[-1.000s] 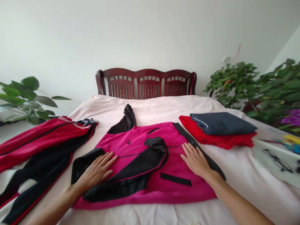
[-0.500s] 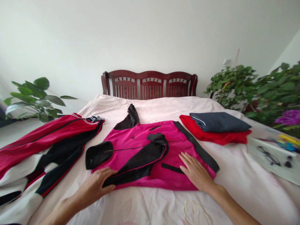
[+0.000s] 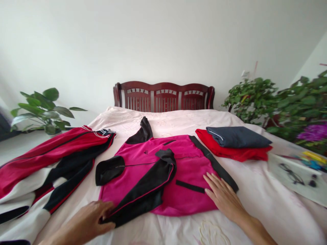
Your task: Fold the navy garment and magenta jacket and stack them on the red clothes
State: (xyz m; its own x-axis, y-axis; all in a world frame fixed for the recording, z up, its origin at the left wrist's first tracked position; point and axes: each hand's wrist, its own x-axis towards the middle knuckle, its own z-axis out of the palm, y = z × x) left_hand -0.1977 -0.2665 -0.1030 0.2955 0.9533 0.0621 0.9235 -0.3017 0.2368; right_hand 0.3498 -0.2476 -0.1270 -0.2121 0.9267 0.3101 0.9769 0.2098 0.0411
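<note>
A magenta jacket point(image 3: 184, 160) with black trim lies flat on the bed, and one black sleeve point(image 3: 148, 190) is folded across its front. My left hand point(image 3: 87, 223) is at the jacket's near left corner, its fingers curled on the end of that sleeve and the hem. My right hand point(image 3: 224, 199) lies flat on the jacket's near right part, fingers stretched out, beside a black pocket strip point(image 3: 190, 186). The black hood point(image 3: 141, 131) points toward the headboard.
A red, black and white track garment point(image 3: 58, 156) sprawls at the left. A folded dark grey piece point(image 3: 237, 136) sits on a folded red one point(image 3: 230, 153) at the right. Glasses lie on a white board point(image 3: 293, 175). The wooden headboard point(image 3: 165, 97) and plants point(image 3: 281, 102) ring the bed point(image 3: 255, 204).
Both hands slid from the jacket's middle toward its near edge. My left hand went from lying flat to curling at the lower left corner. The view pulled back a little.
</note>
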